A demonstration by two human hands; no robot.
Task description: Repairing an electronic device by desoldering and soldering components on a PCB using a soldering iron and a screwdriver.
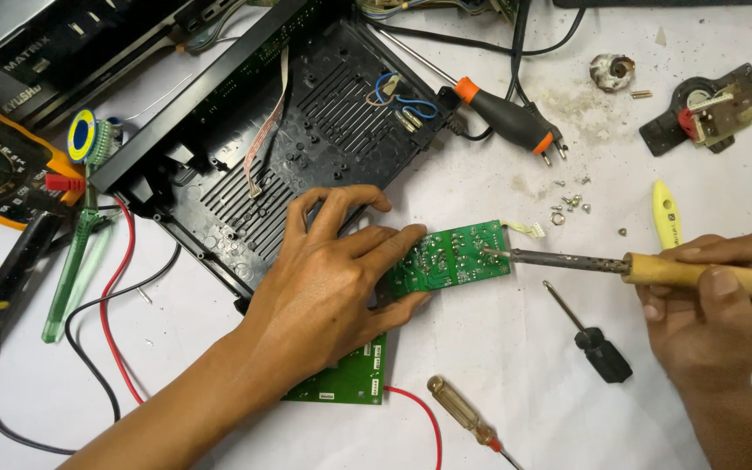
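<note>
Our right grip [715, 300] is wrapped tightly around the pale wooden handle of a soldering iron [654, 268], fingers curled over the top and thumb pressed along the near side, while our left grip [332, 278] lies spread and flat, fingertips pressing down on the left end of a small green rectangular circuit board [454, 259]. That board sits solder side up near the middle of the white bench [515, 365], just right of a black ribbed plastic casing [306, 130], and the iron's dark metal tip touches its right edge.

We judge the board to be light, stiff and rather fragile: thin laminate with fine solder joints that would slide on the smooth bench if nothing pinned it. It is best held by its bare edges or corners, away from the joint being heated. The iron is light too, but its metal shaft is hot, so only the wooden handle is safe to hold.

A second green board [350, 379] lies partly hidden under our left wrist, with a red wire [419, 413] running from it. Nearer us lie a screwdriver with an amber handle [463, 416] and a short one with a black handle [598, 346]. Farther right we see a yellow plastic pry tool [666, 213], loose small screws [572, 204], and a black-and-orange test probe [502, 113]. A yellow multimeter [2, 170] sits at the far left.
</note>
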